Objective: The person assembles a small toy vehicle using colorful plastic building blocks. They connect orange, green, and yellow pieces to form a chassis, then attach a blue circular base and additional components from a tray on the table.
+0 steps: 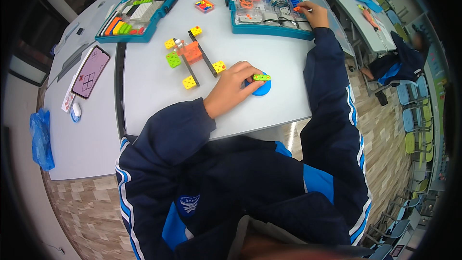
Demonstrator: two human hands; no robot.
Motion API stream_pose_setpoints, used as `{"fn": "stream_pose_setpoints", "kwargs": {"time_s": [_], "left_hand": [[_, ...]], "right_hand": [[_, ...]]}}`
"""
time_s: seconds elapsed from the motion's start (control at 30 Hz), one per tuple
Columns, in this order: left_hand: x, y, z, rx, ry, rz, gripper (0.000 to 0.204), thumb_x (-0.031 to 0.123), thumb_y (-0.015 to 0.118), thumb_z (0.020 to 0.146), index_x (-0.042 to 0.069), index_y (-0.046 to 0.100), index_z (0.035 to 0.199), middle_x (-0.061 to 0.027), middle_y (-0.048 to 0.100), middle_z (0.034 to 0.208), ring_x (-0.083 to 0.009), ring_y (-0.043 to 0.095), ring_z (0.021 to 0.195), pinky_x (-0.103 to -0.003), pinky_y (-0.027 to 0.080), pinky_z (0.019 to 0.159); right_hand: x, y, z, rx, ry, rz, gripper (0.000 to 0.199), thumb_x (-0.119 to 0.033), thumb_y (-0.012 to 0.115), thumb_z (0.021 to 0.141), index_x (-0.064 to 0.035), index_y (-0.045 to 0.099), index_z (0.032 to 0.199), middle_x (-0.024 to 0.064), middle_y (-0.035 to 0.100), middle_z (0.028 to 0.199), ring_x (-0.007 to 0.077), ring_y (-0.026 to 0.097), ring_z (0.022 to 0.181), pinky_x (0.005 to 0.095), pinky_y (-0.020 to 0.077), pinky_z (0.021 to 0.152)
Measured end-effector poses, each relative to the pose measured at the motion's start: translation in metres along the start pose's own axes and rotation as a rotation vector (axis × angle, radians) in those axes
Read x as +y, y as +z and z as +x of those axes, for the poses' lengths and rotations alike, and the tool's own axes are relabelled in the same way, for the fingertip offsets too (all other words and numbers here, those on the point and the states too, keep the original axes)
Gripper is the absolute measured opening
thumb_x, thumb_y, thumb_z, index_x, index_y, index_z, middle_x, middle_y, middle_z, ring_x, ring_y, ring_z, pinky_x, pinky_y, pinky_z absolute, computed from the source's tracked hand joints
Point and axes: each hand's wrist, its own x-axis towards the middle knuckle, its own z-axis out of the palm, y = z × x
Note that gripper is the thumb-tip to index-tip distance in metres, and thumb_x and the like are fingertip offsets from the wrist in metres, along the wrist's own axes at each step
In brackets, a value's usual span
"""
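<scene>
My left hand (236, 89) is closed around the edge of a round blue wheel (262, 89) on the table. A short yellow-green connector block (262, 77) sits on top of the wheel, by my fingertips. Reaching to the far right, my right hand (316, 14) is over a teal parts case (269, 30), its fingers pinched at a small orange piece (297, 8). Left of my left hand stands a built frame of dark beams (204, 59) with an orange block (192, 53) in the middle, yellow blocks (219, 66) at its ends and a green block (173, 59) at one side.
A second teal case (149, 33) with colourful blocks stands at the far left. Between the cases is a small clear box (204, 6) of tiny parts. A phone (90, 72) and a blue plastic bag (42, 139) lie left. Another person (404, 62) is at the far right.
</scene>
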Motion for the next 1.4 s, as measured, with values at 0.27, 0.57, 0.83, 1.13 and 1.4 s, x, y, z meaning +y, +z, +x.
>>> {"fn": "stream_pose_setpoints", "kwargs": {"time_s": [0.27, 0.57, 0.83, 1.13, 1.4], "left_hand": [[0.001, 0.0, 0.0, -0.018, -0.014, -0.001, 0.02, 0.013, 0.068, 0.089, 0.003, 0.069, 0.107, -0.0071, 0.064, 0.095, -0.0168, 0.059, 0.081, -0.027, 0.047, 0.069], [0.002, -0.001, 0.001, -0.028, -0.019, -0.006, 0.02, 0.013, 0.069, 0.088, 0.002, 0.069, 0.105, -0.0077, 0.064, 0.094, -0.0171, 0.059, 0.08, -0.028, 0.047, 0.069], [0.006, 0.0, 0.001, -0.018, -0.038, -0.02, 0.019, 0.014, 0.069, 0.087, 0.002, 0.068, 0.101, -0.0088, 0.062, 0.088, -0.0212, 0.06, 0.08, -0.032, 0.049, 0.073], [-0.002, -0.001, 0.001, -0.012, -0.024, 0.024, 0.022, 0.016, 0.071, 0.087, 0.005, 0.071, 0.106, -0.0059, 0.065, 0.095, -0.0145, 0.057, 0.077, -0.026, 0.046, 0.067], [0.001, 0.0, 0.001, 0.009, -0.058, 0.029, 0.023, 0.016, 0.074, 0.084, 0.006, 0.072, 0.105, -0.0034, 0.066, 0.095, -0.0116, 0.054, 0.073, -0.024, 0.043, 0.063]], "right_hand": [[-0.008, 0.004, 0.002, -0.06, -0.12, -0.194, 0.017, -0.013, 0.07, 0.081, -0.012, 0.076, 0.097, 0.0109, 0.072, 0.095, 0.0306, 0.069, 0.085, 0.038, 0.0542, 0.078], [-0.011, 0.007, 0.003, -0.047, -0.047, -0.217, 0.015, -0.016, 0.07, 0.08, -0.0135, 0.078, 0.092, 0.0123, 0.072, 0.091, 0.0322, 0.069, 0.084, 0.0401, 0.0545, 0.079], [-0.008, 0.006, 0.008, -0.085, -0.072, -0.299, 0.015, -0.016, 0.071, 0.079, -0.011, 0.078, 0.091, 0.0143, 0.072, 0.089, 0.0332, 0.069, 0.081, 0.0402, 0.0548, 0.077], [0.011, 0.012, 0.002, -0.027, -0.141, -0.224, 0.018, -0.023, 0.073, 0.08, -0.0123, 0.078, 0.093, 0.0115, 0.073, 0.085, 0.0265, 0.071, 0.076, 0.035, 0.0557, 0.072], [0.024, 0.014, 0.001, 0.047, -0.125, -0.153, 0.02, -0.03, 0.073, 0.081, -0.0146, 0.077, 0.093, 0.0115, 0.073, 0.085, 0.0262, 0.071, 0.078, 0.036, 0.0559, 0.072]]}}
